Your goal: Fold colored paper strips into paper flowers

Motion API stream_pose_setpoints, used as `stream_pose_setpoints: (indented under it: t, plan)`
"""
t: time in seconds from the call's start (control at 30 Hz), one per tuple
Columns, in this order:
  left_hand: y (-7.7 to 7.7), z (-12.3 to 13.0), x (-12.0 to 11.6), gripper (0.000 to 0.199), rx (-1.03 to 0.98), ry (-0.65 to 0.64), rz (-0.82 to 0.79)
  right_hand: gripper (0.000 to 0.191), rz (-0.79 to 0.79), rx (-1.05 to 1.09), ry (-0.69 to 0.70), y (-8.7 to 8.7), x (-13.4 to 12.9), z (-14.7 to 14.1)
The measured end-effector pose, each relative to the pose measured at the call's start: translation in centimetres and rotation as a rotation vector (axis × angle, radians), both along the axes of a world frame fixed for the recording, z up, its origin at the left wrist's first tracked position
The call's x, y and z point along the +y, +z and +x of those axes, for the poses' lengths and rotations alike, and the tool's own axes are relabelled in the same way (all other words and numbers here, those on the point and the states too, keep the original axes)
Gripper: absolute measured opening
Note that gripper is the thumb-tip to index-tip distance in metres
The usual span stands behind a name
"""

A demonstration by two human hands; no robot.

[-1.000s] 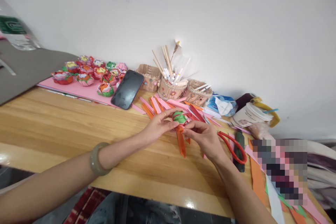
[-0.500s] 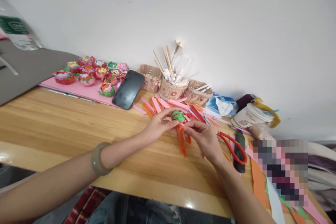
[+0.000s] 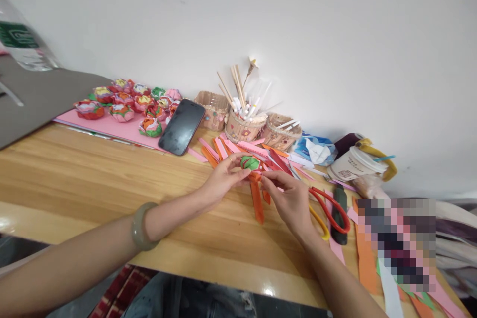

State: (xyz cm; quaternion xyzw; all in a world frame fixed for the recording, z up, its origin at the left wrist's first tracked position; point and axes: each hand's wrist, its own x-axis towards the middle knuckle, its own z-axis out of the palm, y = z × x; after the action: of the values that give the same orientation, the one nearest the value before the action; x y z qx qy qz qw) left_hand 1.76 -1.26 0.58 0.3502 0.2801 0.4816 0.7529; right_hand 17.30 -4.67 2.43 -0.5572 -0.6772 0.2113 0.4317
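Observation:
A small paper flower [image 3: 250, 162], green and pink on top, is held above the table between both hands. My left hand [image 3: 224, 177] grips its left side with thumb and fingers. Orange paper strips [image 3: 257, 202] hang from its underside. My right hand [image 3: 288, 198] pinches the folded orange paper at the flower's lower right. Behind the hands lies a pile of pink, orange and red strips [image 3: 223, 149].
Finished paper flowers [image 3: 121, 113] and a phone [image 3: 182, 126] lie at the back left. Decorated baskets [image 3: 245, 126] stand by the wall. At right are red-handled scissors [image 3: 335, 209], a dark green tool [image 3: 339, 233], a white cup [image 3: 352, 164] and more strips [image 3: 365, 258].
The orange paper under the flower is now folded over at its top. The flower has shifted slightly left, and my right hand has turned a little, uncovering more of a yellow loop beside it.

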Motion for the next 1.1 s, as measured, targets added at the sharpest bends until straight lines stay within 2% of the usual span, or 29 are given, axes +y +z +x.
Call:
stream_pose_setpoints:
  t: [0.13,0.23,0.37,0.5,0.6,0.73,0.9,1.0,1.1]
  plan:
    - [0.1,0.2,-0.2,0.029,-0.026,0.006,-0.027,0.016,0.375,-0.277,-0.086,-0.4,-0.5,-0.3]
    - [0.1,0.2,-0.3,0.028,-0.073,-0.009,-0.04,0.018,0.473,-0.328,-0.118,-0.5,-0.7,-0.3]
    - [0.0,0.0,-0.2,0.027,-0.142,-0.023,-0.066,0.019,0.467,-0.292,-0.125,-0.3,-0.7,-0.2]
    - [0.0,-0.2,0.0,0.026,-0.174,-0.057,-0.114,0.026,0.513,-0.354,0.026,-0.2,-0.7,-0.1]
    - [0.1,-0.3,0.0,0.024,-0.198,-0.078,-0.137,0.029,0.521,-0.328,0.039,-0.1,-0.9,0.0]
    - [0.2,-0.3,-0.1,0.019,-0.234,-0.138,-0.175,0.019,0.426,-0.208,-0.01,0.4,-1.0,0.0]
    - [0.2,-0.4,-0.1,0.01,-0.235,-0.221,-0.189,0.011,0.35,-0.17,0.056,0.6,-0.8,-0.3]
    - [0.2,-0.4,-0.1,0.018,-0.225,-0.28,-0.21,0.011,0.358,-0.165,0.08,0.5,-0.7,-0.3]
    - [0.2,-0.4,-0.2,0.021,-0.229,-0.285,-0.185,0.011,0.359,-0.157,0.086,0.4,-0.7,-0.2]
